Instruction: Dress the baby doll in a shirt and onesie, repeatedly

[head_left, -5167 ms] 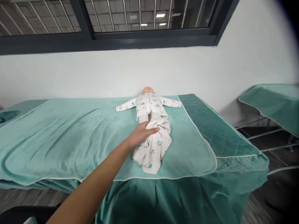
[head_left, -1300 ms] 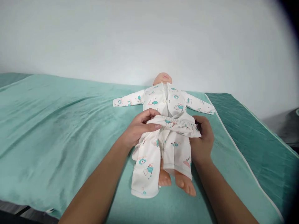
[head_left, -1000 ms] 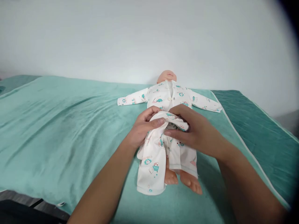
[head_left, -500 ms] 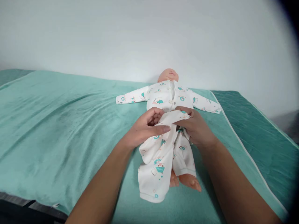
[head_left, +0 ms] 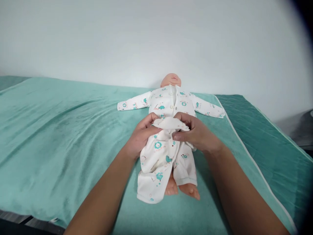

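A baby doll (head_left: pixel 171 80) lies on its back, wearing a white printed long-sleeved top (head_left: pixel 161 101) whose arms are spread sideways. The top's front gapes a little near the neck, with buttons along it. Over its legs are white printed baby pants (head_left: pixel 156 160); one leg of them hangs flat and loose, while the doll's feet (head_left: pixel 189 191) stick out by the other. My left hand (head_left: pixel 144 133) pinches the left end of the waistband. Gripping the right end of it is my right hand (head_left: pixel 194 132), thumb on the near side. The doll's waist is hidden behind the cloth.
A light green blanket (head_left: pixel 73 147) covers the bed, with wrinkles on the left. Darker green quilted bedding (head_left: pixel 264 130) shows along the right. A white wall (head_left: pixel 122 39) rises behind the doll's head.
My left hand has shifted to the waistband's left end, and the band is now stretched between both hands. The loose pant leg has swung left and up. The view has moved slightly.
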`<state>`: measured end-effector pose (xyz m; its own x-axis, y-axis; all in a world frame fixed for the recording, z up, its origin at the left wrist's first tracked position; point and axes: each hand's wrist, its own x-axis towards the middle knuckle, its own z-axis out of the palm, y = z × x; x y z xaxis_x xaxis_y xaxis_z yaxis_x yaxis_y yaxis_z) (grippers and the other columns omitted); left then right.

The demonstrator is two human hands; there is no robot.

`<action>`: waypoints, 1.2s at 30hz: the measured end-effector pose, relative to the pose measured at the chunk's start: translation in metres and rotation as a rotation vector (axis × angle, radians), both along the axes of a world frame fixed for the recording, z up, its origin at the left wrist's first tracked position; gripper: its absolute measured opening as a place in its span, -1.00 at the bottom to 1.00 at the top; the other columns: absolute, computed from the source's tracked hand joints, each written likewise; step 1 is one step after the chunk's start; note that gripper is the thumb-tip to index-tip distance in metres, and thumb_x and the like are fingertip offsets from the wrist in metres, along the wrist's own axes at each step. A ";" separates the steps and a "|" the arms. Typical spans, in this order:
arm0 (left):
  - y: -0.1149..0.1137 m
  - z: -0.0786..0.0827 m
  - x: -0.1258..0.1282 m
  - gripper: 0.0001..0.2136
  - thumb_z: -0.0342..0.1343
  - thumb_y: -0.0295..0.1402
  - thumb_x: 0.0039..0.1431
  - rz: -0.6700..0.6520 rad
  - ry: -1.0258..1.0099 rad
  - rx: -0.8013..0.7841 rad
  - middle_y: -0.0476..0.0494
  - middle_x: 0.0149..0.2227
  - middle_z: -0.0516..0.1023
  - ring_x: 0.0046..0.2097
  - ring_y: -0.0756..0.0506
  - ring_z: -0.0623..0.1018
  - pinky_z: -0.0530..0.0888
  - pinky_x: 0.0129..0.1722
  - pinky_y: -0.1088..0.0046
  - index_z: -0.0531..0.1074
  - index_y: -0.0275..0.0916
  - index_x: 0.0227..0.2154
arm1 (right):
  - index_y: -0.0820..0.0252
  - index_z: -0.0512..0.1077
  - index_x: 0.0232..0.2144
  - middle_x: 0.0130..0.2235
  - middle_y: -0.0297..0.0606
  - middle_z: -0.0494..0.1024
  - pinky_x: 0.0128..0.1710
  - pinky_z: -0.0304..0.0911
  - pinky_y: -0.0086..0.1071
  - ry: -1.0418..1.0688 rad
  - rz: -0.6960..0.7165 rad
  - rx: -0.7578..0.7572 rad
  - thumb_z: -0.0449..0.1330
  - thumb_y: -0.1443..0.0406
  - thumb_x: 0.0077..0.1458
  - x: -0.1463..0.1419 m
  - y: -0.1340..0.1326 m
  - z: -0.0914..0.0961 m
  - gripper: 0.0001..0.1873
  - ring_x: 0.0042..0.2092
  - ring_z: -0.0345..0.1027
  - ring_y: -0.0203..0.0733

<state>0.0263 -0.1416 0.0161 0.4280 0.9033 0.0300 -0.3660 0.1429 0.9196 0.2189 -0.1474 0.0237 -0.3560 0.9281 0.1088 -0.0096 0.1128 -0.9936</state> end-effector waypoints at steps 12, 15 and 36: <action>0.003 0.000 -0.009 -0.80 0.25 -0.36 0.04 -0.052 -0.103 -0.072 0.04 -0.49 0.34 -0.49 0.04 0.35 0.27 -0.50 0.56 0.29 -0.24 -0.42 | 0.17 0.44 -0.33 -0.36 -0.39 0.38 -0.34 0.09 -0.43 -0.047 0.048 -0.023 0.31 0.17 0.08 -0.005 -0.005 0.009 -0.80 -0.34 0.21 -0.31; 0.004 -0.003 -0.009 -0.79 0.28 -0.33 0.02 -0.080 -0.126 -0.081 0.00 -0.43 0.39 -0.44 0.02 0.41 0.32 -0.46 0.54 0.35 -0.25 -0.37 | 0.17 0.42 -0.39 -0.39 -0.40 0.38 -0.33 0.10 -0.44 0.056 -0.012 -0.028 0.31 0.22 0.07 -0.007 -0.003 0.005 -0.83 -0.35 0.22 -0.31; 0.000 -0.012 -0.002 -0.69 0.33 -0.22 0.00 -0.004 -0.217 -0.139 -0.21 -0.27 0.64 -0.20 -0.24 0.62 0.54 -0.21 0.29 0.58 -0.29 -0.22 | 0.16 0.47 -0.27 -0.31 -0.35 0.48 -0.34 0.21 -0.41 -0.020 -0.035 -0.023 0.28 0.06 0.08 -0.015 -0.004 0.007 -0.70 -0.29 0.32 -0.25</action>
<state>0.0239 -0.1416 0.0040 0.4288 0.9034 -0.0026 -0.5515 0.2641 0.7913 0.2037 -0.1518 0.0304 -0.3255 0.9421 0.0807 0.0143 0.0903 -0.9958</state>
